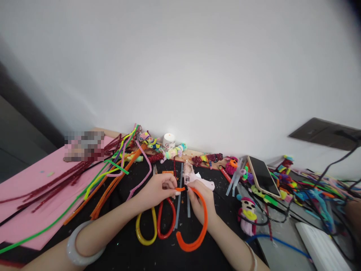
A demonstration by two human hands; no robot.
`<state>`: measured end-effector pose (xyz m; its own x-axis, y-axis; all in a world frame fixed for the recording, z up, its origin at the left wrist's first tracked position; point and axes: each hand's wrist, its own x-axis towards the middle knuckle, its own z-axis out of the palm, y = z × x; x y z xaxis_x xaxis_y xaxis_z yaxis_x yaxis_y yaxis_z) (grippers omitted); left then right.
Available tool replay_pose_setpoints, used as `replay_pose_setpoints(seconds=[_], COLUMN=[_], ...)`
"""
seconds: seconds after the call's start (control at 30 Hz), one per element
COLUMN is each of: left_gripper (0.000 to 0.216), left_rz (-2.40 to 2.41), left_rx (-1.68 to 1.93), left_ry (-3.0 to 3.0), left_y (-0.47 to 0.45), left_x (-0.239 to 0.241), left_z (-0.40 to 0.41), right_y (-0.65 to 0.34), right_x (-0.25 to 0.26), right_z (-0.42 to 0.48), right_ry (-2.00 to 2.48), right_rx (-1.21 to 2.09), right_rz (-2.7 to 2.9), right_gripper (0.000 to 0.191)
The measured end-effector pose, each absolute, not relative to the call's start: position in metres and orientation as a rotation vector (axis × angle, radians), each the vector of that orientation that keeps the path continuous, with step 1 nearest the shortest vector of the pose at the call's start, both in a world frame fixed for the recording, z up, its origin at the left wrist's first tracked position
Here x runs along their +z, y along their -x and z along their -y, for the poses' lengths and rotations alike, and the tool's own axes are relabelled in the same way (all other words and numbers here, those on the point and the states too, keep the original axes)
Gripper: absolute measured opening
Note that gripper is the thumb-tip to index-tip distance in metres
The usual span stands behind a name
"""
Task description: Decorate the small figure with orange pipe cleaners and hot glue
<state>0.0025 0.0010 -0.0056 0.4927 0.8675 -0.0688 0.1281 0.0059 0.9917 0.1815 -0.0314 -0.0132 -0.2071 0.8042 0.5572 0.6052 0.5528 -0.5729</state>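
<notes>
An orange pipe cleaner [194, 246], bent into a wide curve, runs between my two hands above the black work surface. My left hand [159, 190] pinches its short end, fingers curled. Close to that, my right hand [202, 199] grips the same piece, and a small black bit shows at its fingertips. The long end loops down below my right hand. Beneath my left hand lie scissors [166, 222] with one yellow and one red handle, their blades partly hidden. A pale pink glue gun [197, 180] rests just behind my right hand. Clear glue sticks [178, 210] lie between the hands.
Loose pipe cleaners [107, 188] spread over a pink sheet [25, 195] at left. A white tub [169, 141] stands by the wall. At right are a phone [263, 176], a pipe-cleaner doll [247, 214], black cables, a white power strip [321, 246] and more coloured stems.
</notes>
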Motion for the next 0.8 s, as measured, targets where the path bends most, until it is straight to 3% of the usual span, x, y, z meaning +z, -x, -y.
replay_pose_setpoints(seconds=[0.8], left_gripper=[0.020], left_rz=[-0.833], left_rx=[0.700], left_ry=[-1.397], left_y=[-0.0009], left_x=[-0.0054], left_z=[-0.0006], right_y=[-0.1803], right_x=[-0.0156], right_z=[0.0294], right_ry=[1.244], right_rx=[0.534], right_rz=[1.723], right_gripper=[0.022])
